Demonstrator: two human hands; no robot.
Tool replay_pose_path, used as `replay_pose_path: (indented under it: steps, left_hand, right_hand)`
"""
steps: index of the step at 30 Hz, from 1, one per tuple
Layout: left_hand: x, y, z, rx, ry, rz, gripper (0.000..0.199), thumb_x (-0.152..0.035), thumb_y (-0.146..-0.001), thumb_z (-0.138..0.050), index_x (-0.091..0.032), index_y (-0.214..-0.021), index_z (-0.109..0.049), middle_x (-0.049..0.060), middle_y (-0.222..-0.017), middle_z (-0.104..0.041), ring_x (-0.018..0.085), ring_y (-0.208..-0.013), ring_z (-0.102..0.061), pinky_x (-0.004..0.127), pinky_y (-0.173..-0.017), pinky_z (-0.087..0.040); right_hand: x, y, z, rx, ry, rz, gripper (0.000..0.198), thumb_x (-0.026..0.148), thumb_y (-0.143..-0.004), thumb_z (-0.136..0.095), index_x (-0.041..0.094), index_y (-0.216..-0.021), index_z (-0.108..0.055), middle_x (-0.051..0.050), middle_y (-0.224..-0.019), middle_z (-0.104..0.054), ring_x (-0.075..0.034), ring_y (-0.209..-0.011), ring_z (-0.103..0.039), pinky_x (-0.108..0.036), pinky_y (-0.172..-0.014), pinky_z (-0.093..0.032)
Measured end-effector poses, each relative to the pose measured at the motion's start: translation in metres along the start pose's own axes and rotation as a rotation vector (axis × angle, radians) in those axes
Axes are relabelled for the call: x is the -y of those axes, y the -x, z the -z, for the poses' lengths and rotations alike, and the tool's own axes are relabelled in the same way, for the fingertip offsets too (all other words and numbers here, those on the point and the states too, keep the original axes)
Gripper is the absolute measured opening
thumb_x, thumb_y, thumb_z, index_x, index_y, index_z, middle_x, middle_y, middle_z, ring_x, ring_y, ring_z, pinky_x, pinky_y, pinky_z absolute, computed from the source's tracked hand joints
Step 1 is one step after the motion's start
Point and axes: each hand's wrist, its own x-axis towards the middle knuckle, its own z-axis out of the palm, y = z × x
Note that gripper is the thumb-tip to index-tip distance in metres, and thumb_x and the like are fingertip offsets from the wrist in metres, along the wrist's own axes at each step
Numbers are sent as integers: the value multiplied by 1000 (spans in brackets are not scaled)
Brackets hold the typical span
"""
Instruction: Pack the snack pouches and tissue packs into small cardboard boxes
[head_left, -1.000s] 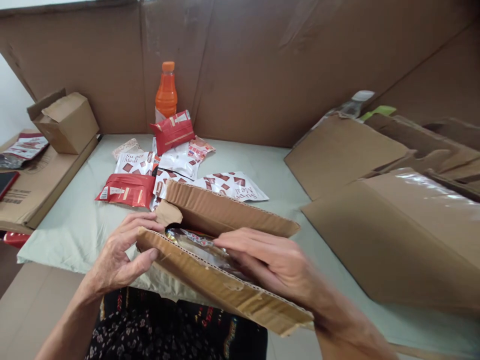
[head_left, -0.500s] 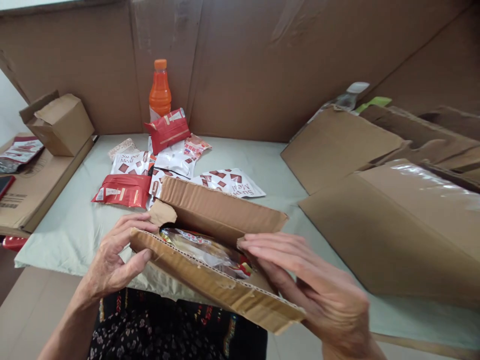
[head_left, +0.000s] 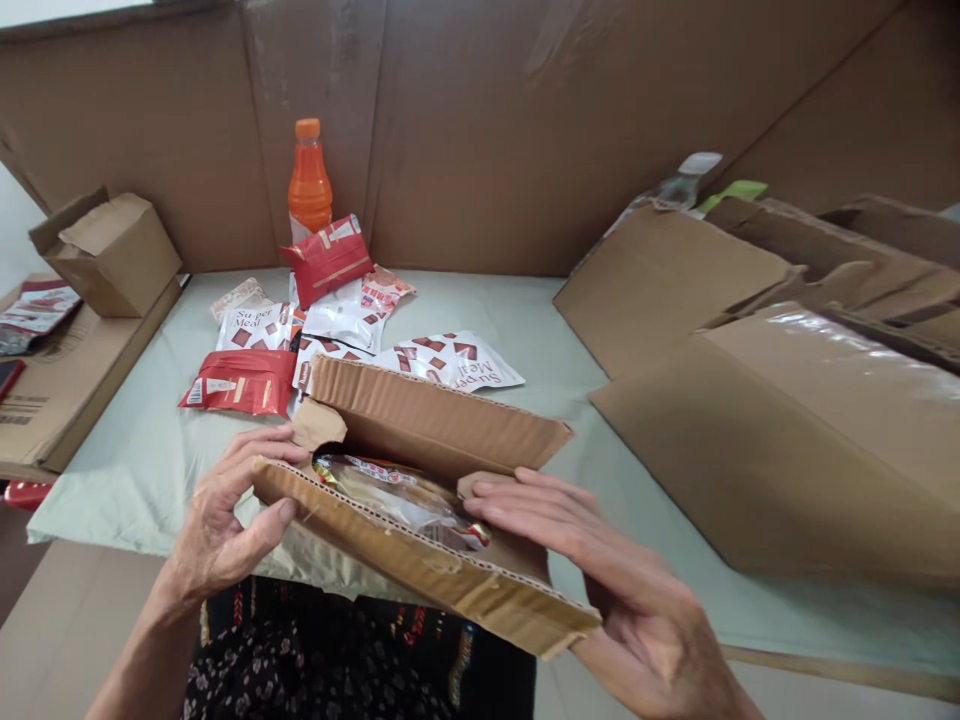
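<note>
An open cardboard box is tilted in front of me at the table's near edge, with its long flaps raised. Inside lies a clear plastic packet of food, partly hidden by the near flap. My left hand grips the box's left end, thumb by the near flap and fingers at the small torn end flap. On the right, the fingers of my right hand lie stretched out flat over the small right end flap, pressing it inward. The right thumb is mostly hidden.
Behind the box lie white Su-per Meal pouches and red packets, with an orange bottle farther back. A small carton stands left. Large open cardboard boxes occupy the right; a cardboard wall closes the back.
My right hand has moved left and pushed the right end flap further in over the packet. The left hand keeps its hold. The whole view has shifted slightly.
</note>
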Motion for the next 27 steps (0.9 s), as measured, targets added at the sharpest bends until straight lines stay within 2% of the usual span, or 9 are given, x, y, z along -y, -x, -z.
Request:
replay_pose_path:
  steps: [2, 8, 16, 22, 27]
  left_hand:
    - [-1, 1, 0, 3, 9, 4, 24, -24, -94, -62, -26, -118, -67, 6, -121, -72, 27, -132, -56, 45, -111, -46]
    - [0, 1, -1, -16, 23, 18, 25, -25, -93, -64, -27, -117, -69, 7, -119, -73, 29, -130, -57, 48, -110, -47]
    - [0, -1, 0, -11, -4, 19, 26, -24, -93, -64, -27, -118, -68, 5, -121, -72, 27, -131, -56, 45, -110, -47]
    - [0, 0, -1, 1, 9, 37, 25, -24, -94, -63, -27, -119, -67, 5, -122, -71, 27, -132, -55, 44, -111, -44]
    - [-1, -1, -1, -15, 22, 43, 26, -25, -94, -62, -28, -119, -67, 5, -121, -72, 27, -132, -55, 44, -110, -45]
  right_hand:
    - [0, 0, 0, 9, -12, 2, 41, 20, -91, -52, 20, -131, -60, -11, -122, -75, -26, -117, -70, -42, -109, -46]
    - [2, 0, 0, 42, -49, 13, 40, 41, -98, -47, 22, -130, -62, -8, -121, -75, -27, -121, -68, -42, -115, -39]
    - [3, 4, 6, 66, -109, -36, 38, 33, -98, -48, 24, -133, -60, -6, -127, -73, -24, -129, -63, -38, -120, -38]
    - [7, 8, 10, 40, -174, -104, 43, 48, -102, -45, 27, -136, -61, -7, -130, -72, -29, -133, -59, -47, -119, -41]
    - [6, 10, 11, 40, -201, -125, 41, 47, -101, -47, 30, -135, -62, -7, -127, -73, -30, -133, -59, -50, -116, -44]
